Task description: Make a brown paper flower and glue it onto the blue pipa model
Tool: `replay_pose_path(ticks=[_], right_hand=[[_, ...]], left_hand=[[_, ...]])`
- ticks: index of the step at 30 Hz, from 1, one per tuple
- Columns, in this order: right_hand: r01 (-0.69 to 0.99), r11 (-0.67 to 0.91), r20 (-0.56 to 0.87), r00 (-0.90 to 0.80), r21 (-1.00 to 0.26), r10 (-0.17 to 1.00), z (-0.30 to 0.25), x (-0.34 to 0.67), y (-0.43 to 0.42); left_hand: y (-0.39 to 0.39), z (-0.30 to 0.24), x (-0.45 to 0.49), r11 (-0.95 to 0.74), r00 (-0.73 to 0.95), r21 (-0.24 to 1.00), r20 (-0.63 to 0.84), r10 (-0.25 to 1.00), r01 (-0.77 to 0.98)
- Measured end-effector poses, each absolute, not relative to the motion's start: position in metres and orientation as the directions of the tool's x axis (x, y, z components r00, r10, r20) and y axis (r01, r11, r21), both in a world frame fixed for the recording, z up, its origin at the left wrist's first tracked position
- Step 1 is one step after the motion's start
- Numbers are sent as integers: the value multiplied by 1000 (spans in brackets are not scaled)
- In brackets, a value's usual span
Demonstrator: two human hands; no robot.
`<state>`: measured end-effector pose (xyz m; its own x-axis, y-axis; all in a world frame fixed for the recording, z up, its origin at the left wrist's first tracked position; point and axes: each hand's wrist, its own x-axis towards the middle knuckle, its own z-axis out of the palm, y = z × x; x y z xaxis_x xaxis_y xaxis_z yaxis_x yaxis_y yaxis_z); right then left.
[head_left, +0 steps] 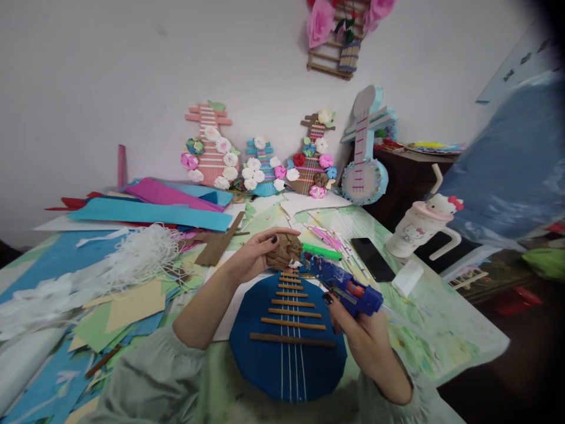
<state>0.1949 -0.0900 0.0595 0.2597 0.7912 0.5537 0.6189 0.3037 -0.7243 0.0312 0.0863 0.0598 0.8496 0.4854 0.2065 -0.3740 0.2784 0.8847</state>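
In my left hand (253,254) is a brown crumpled paper flower (285,251), gripped between thumb and fingers above the narrow end of a blue paper instrument (247,318). My right hand (364,338) is wrapped round a blue hot glue gun (348,285). Its nozzle points left toward the flower's lower edge, where a small white patch shows; I cannot tell whether they touch. Brown strips lie crosswise on the blue instrument, and white strings run along its length.
Several flower-trimmed paper instruments (209,147) lean against the wall. Coloured paper (150,213), shredded white paper strips (136,259) and paper scraps (132,303) cover the left. A black phone (373,259), a green cutter-like tool (322,252) and a white tumbler (412,232) with a straw are on the right.
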Motion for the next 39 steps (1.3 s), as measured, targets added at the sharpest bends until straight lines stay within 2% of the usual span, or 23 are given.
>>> replay_pose_path(ticks=[4, 16, 23, 30, 35, 39], right_hand=[[635, 341, 555, 168, -693, 815, 58, 194, -91], [618, 331, 543, 188, -713, 818, 53, 192, -85], [636, 322, 495, 108, -701, 862, 57, 191, -92], [631, 340, 509, 101, -697, 855, 60, 190, -90], [649, 313, 560, 212, -694, 801, 51, 194, -89], [676, 327, 553, 143, -660, 821, 57, 194, -93]], left_hand=[[83, 60, 36, 233, 818, 920, 139, 558, -315], [66, 67, 48, 171, 761, 963, 48, 646, -206], [65, 70, 49, 177, 713, 965, 15, 701, -195], [63, 72, 49, 129, 735, 977, 37, 677, -168], [63, 71, 50, 105, 726, 981, 49, 686, -165], [63, 72, 50, 105, 737, 984, 35, 675, -143]])
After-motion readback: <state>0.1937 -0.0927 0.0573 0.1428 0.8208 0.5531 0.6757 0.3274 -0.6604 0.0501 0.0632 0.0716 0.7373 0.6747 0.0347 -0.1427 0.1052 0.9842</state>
